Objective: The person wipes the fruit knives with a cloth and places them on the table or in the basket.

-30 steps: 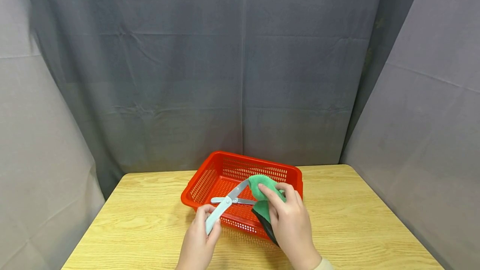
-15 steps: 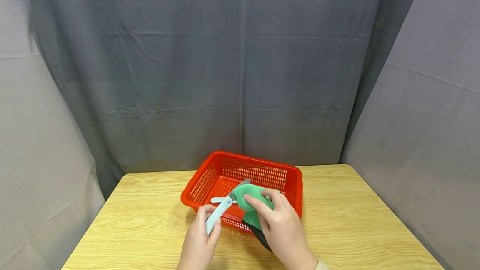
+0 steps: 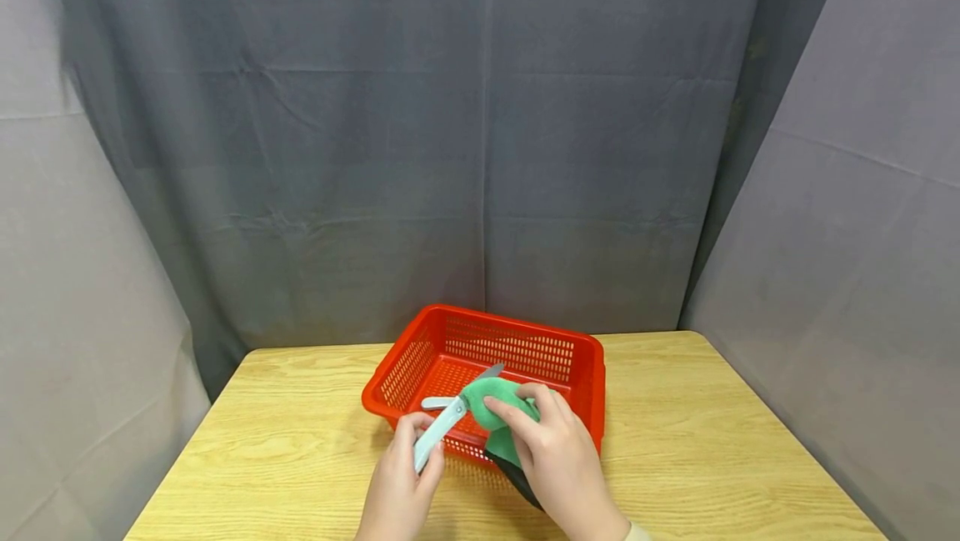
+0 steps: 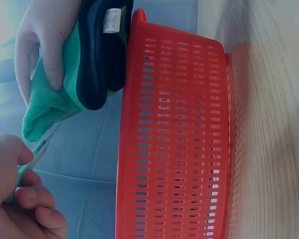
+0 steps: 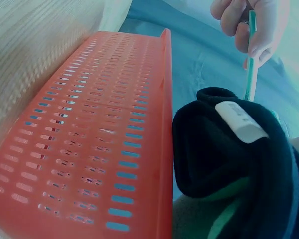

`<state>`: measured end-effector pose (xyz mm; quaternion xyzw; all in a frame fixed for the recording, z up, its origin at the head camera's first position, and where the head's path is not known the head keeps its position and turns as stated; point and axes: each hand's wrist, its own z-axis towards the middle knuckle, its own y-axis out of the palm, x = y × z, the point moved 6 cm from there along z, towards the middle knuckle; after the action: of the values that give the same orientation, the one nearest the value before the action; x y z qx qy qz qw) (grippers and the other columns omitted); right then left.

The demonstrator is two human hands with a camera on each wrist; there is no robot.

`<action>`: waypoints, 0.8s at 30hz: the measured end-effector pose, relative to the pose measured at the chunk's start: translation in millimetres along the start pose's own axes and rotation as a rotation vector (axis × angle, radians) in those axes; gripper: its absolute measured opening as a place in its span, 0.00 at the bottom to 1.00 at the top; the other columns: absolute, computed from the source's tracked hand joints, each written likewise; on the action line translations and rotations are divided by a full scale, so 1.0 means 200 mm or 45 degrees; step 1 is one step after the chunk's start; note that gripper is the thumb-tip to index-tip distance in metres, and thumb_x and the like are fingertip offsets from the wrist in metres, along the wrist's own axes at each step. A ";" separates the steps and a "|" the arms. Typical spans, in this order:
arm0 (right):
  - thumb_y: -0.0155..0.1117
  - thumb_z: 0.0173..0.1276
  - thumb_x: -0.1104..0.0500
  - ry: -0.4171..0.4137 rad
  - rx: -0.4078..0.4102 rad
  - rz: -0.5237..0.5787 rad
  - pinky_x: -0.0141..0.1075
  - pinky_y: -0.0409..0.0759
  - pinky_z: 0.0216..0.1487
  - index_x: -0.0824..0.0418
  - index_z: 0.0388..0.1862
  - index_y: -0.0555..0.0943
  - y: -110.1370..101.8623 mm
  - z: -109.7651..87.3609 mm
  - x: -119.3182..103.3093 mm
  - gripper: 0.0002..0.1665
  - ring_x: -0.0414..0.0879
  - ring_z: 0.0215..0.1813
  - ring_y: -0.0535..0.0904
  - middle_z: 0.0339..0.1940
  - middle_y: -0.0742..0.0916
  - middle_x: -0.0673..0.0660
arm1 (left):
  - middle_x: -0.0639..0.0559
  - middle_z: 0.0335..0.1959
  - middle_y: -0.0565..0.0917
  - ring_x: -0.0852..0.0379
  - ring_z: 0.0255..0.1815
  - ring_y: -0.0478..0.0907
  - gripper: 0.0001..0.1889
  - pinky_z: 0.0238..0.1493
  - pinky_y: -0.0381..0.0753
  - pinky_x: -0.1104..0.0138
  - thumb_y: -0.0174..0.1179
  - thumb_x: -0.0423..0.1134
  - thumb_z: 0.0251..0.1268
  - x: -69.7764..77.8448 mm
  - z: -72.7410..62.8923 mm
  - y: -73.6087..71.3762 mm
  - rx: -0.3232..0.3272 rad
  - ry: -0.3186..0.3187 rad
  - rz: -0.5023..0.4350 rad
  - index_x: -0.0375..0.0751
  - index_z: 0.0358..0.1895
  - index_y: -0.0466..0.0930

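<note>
My left hand [image 3: 397,478] grips the pale blue handle of a folding knife [image 3: 438,437], its blade pointing away and to the right. In my right hand [image 3: 562,462] is a green cloth [image 3: 480,399] with a black side, pinched over the blade close to the handle. The blade's tip sticks out beyond the cloth; the middle of the blade is covered. A white label [image 4: 112,20] shows on the black part in the left wrist view. Both hands are above the near side of a red basket [image 3: 517,324]. A second knife [image 3: 435,402] with a pale handle lies inside it, partly hidden.
The slotted basket stands on a wooden table [image 3: 712,441], towards its back edge. Grey curtains [image 3: 360,149] hang behind the table and on both sides.
The cloth in my right hand has slid down the blade, from its tip leftward to near the handle, leaving the tip bare. My left hand has stayed nearly still with the knife.
</note>
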<state>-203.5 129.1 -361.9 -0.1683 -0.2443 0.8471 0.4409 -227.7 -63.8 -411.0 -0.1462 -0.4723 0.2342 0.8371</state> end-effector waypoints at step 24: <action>0.76 0.52 0.74 0.220 0.073 -0.097 0.39 0.79 0.31 0.46 0.54 0.88 -0.02 0.00 0.15 0.33 0.51 0.36 0.78 0.45 0.82 0.58 | 0.61 0.25 0.68 0.70 0.22 0.61 0.17 0.25 0.65 0.73 0.64 0.29 0.62 0.01 0.00 -0.01 -0.031 -0.014 -0.002 0.44 0.52 0.76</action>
<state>-218.2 156.5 -361.4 -0.2185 -0.1871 0.8187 0.4969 -226.2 -64.7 -409.1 -0.1547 -0.4797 0.2286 0.8329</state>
